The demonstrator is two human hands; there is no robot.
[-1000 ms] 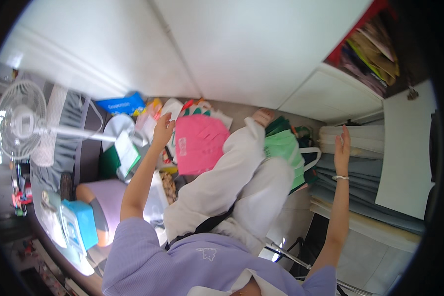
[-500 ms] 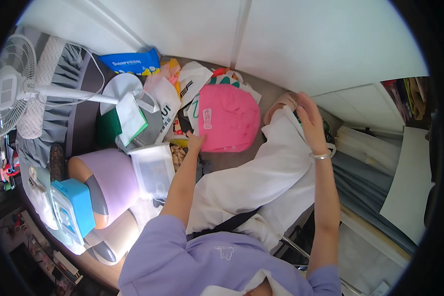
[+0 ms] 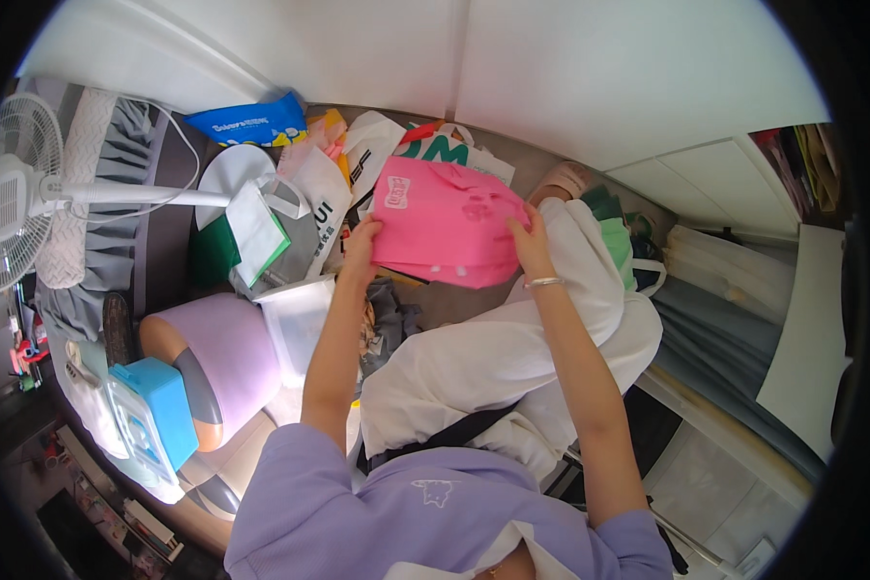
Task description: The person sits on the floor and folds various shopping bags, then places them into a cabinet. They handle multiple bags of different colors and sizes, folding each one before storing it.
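Observation:
A pink bag [image 3: 445,222] with a white printed patch is stretched between my two hands in front of my knees. My left hand [image 3: 361,249] grips its left edge with the fingers closed. At the opposite edge my right hand [image 3: 535,244], a bracelet on its wrist, pinches the pink material. Behind the bag stands a white bag with green lettering [image 3: 440,147], partly covered by it. More printed white bags [image 3: 369,145] lie to the left, close to my left hand.
A white fan [image 3: 14,188] and a lilac-and-tan stool [image 3: 213,353] stand on the left, with a blue box [image 3: 159,411] near them. A translucent container [image 3: 295,319] is beside my left forearm. White cabinet doors [image 3: 590,77] close off the far side. Green bags [image 3: 617,237] lie beyond my right knee.
My right hand has come from beside my foot to the pink bag's right edge. The bag is now pulled wider and flatter. My bent leg has shifted, and green bags beside it show more.

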